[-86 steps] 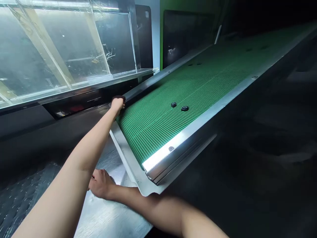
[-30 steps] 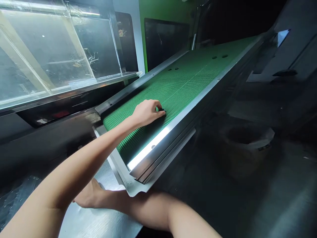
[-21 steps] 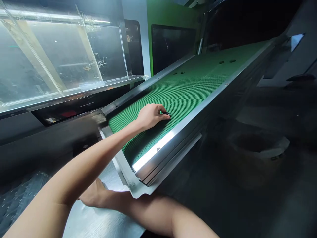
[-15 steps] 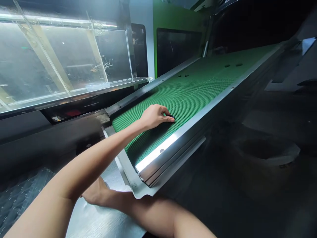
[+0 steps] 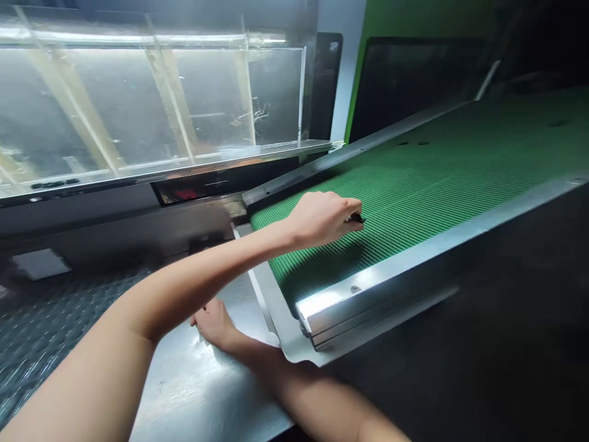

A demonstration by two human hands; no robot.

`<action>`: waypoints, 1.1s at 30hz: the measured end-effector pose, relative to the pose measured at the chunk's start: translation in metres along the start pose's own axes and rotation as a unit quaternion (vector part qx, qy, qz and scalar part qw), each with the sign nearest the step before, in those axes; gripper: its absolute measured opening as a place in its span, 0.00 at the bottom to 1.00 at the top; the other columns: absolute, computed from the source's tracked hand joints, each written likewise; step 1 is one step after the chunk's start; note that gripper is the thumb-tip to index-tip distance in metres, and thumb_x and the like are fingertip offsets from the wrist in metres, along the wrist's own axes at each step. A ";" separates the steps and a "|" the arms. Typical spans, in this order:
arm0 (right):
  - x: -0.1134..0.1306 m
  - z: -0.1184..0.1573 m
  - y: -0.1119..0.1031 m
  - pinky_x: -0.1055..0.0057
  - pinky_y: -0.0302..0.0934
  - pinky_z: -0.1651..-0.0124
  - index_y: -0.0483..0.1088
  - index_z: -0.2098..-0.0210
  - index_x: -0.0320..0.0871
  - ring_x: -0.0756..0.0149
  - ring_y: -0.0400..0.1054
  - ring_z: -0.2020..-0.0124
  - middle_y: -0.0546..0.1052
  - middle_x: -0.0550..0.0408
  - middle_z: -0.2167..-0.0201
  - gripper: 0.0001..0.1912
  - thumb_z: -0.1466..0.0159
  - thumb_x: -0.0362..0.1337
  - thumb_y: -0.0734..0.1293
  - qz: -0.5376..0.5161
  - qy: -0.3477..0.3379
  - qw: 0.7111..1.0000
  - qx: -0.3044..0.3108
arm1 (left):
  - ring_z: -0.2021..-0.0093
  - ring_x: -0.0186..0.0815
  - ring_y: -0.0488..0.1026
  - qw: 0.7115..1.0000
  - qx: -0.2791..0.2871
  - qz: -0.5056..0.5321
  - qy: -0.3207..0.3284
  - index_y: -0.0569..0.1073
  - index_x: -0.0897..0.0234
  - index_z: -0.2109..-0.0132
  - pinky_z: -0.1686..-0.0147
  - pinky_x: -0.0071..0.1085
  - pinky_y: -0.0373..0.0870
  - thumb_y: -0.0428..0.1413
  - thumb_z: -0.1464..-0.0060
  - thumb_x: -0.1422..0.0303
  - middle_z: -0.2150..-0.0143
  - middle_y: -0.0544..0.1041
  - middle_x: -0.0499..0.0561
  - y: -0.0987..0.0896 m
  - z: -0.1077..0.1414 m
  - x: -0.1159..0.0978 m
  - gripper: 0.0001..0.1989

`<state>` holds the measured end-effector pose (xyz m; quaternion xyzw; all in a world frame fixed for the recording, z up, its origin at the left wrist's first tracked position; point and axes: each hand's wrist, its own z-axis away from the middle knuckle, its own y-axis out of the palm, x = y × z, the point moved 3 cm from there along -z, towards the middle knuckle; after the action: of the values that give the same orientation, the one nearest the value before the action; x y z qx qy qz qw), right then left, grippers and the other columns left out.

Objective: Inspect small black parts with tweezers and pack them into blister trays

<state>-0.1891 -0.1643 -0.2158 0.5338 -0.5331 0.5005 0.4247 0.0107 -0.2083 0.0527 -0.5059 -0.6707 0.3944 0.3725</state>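
My left hand [image 5: 326, 218] is over the lower end of a green conveyor belt [image 5: 442, 202], its thumb and fingers pinched around a small black part [image 5: 356, 218]. Crossing beneath the left forearm, my right hand [image 5: 214, 322] is low over a shiny metal table [image 5: 184, 393]. Its fingers look curled, partly hidden by the left arm, and what they may hold does not show. Farther up the belt lie more small black parts, among them one black piece [image 5: 423, 143] beside another.
A metal side rail [image 5: 396, 264] edges the belt. Left of the table is a dark tray [image 5: 69, 331] with rows of bumps. Behind stands a clear-panelled case [image 5: 207, 104], with a few black pieces [image 5: 55, 183] on its ledge. A pale square [image 5: 41, 264] lies beyond the tray.
The view has swung left, so the belt appears farther right. My left hand has lifted the small black part off the belt. More of my right hand shows below the left forearm.
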 end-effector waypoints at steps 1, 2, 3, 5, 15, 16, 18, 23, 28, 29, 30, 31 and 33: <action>0.000 0.000 0.001 0.73 0.58 0.69 0.73 0.66 0.44 0.69 0.68 0.73 0.75 0.59 0.74 0.14 0.26 0.44 0.66 -0.029 0.001 1.000 0.002 | 0.55 0.44 0.83 1.000 -0.002 -0.019 -0.001 0.84 0.60 0.47 0.61 0.33 0.66 0.61 0.26 0.59 0.55 0.87 0.54 -0.011 0.016 0.003 0.12; 0.001 0.000 0.001 0.74 0.57 0.71 0.74 0.64 0.44 0.70 0.67 0.76 0.75 0.59 0.74 0.15 0.25 0.46 0.65 -0.061 0.003 0.998 0.004 | 0.55 0.44 0.84 0.999 -0.003 -0.036 -0.003 0.84 0.60 0.47 0.62 0.33 0.65 0.60 0.26 0.59 0.56 0.87 0.54 -0.023 0.034 0.007 0.12; 0.000 0.000 0.003 0.74 0.55 0.73 0.74 0.61 0.45 0.71 0.65 0.78 0.74 0.60 0.74 0.15 0.25 0.48 0.64 -0.093 0.007 0.996 0.003 | 0.56 0.44 0.84 0.999 -0.004 -0.050 -0.010 0.84 0.59 0.47 0.61 0.33 0.65 0.59 0.26 0.60 0.56 0.87 0.54 -0.034 0.055 0.012 0.11; 0.000 -0.001 0.004 0.75 0.51 0.76 0.73 0.58 0.44 0.72 0.60 0.81 0.72 0.61 0.74 0.18 0.27 0.53 0.65 -0.152 0.019 0.988 -0.004 | 0.57 0.43 0.84 0.997 -0.009 -0.068 -0.047 0.84 0.58 0.46 0.61 0.33 0.66 0.58 0.26 0.59 0.56 0.87 0.54 -0.055 0.106 0.025 0.12; 0.025 0.012 -0.002 0.77 0.40 0.78 0.75 0.55 0.41 0.78 0.47 0.79 0.66 0.65 0.74 0.34 0.41 0.65 0.77 -0.285 0.038 0.956 -0.052 | 0.67 0.39 0.79 0.903 -0.017 -0.062 -0.425 0.84 0.52 0.47 0.62 0.33 0.67 0.60 0.30 0.54 0.65 0.85 0.48 -0.035 0.377 0.091 0.13; 0.026 0.016 -0.001 0.77 0.39 0.78 0.75 0.55 0.41 0.78 0.47 0.79 0.66 0.64 0.74 0.35 0.42 0.66 0.78 -0.279 0.033 0.958 -0.048 | 0.67 0.39 0.80 0.897 -0.008 -0.052 -0.438 0.84 0.52 0.47 0.62 0.32 0.66 0.61 0.30 0.55 0.65 0.86 0.48 -0.024 0.389 0.089 0.12; 0.027 0.023 0.002 0.76 0.39 0.78 0.76 0.53 0.41 0.78 0.48 0.79 0.67 0.63 0.72 0.36 0.43 0.66 0.80 -0.264 0.024 0.964 -0.033 | 0.66 0.38 0.81 0.893 -0.002 -0.029 -0.449 0.84 0.54 0.46 0.63 0.30 0.66 0.62 0.30 0.57 0.64 0.86 0.48 -0.004 0.400 0.083 0.12; 0.016 0.026 0.002 0.75 0.43 0.78 0.75 0.52 0.41 0.76 0.50 0.80 0.67 0.64 0.74 0.38 0.43 0.66 0.82 -0.199 0.002 0.979 -0.035 | 0.57 0.41 0.86 0.914 -0.006 -0.019 -0.404 0.83 0.59 0.45 0.65 0.29 0.67 0.63 0.30 0.59 0.57 0.88 0.52 0.024 0.392 0.077 0.12; 0.013 0.028 -0.003 0.74 0.45 0.78 0.76 0.54 0.41 0.73 0.53 0.79 0.63 0.66 0.79 0.40 0.48 0.66 0.84 -0.135 0.020 0.988 -0.072 | 0.57 0.42 0.87 0.930 0.014 -0.062 -0.362 0.81 0.61 0.49 0.72 0.32 0.63 0.59 0.28 0.64 0.55 0.89 0.53 0.040 0.386 0.075 0.08; 0.013 0.029 -0.005 0.74 0.45 0.78 0.77 0.56 0.41 0.72 0.53 0.79 0.63 0.65 0.78 0.40 0.50 0.66 0.85 -0.136 0.024 0.987 -0.086 | 0.57 0.41 0.87 0.934 0.010 -0.063 -0.352 0.81 0.61 0.50 0.73 0.33 0.62 0.59 0.27 0.64 0.55 0.89 0.52 0.041 0.385 0.074 0.08; 0.014 0.030 -0.006 0.73 0.45 0.78 0.77 0.58 0.42 0.72 0.54 0.78 0.64 0.64 0.78 0.39 0.51 0.67 0.85 -0.139 0.027 0.985 -0.100 | 0.57 0.40 0.87 0.937 0.006 -0.063 -0.342 0.80 0.61 0.51 0.74 0.33 0.60 0.58 0.27 0.64 0.55 0.89 0.52 0.043 0.384 0.073 0.08; 0.015 0.030 -0.007 0.73 0.45 0.78 0.77 0.59 0.42 0.72 0.54 0.78 0.64 0.63 0.78 0.39 0.53 0.67 0.85 -0.142 0.029 0.983 -0.113 | 0.57 0.40 0.87 0.942 0.006 -0.060 -0.330 0.80 0.61 0.52 0.75 0.33 0.59 0.58 0.26 0.63 0.55 0.89 0.51 0.043 0.384 0.072 0.08; 0.017 0.031 -0.008 0.72 0.44 0.78 0.78 0.61 0.44 0.71 0.54 0.79 0.63 0.63 0.79 0.38 0.55 0.67 0.86 -0.150 0.030 0.980 -0.127 | 0.57 0.39 0.86 0.949 0.018 -0.060 -0.309 0.80 0.61 0.52 0.76 0.34 0.57 0.56 0.24 0.63 0.55 0.88 0.51 0.044 0.382 0.071 0.10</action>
<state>-0.1801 -0.1966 -0.2025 0.5340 -0.4932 0.3752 0.5752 -0.3304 -0.1896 -0.1369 -0.3115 -0.7745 0.5206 0.1789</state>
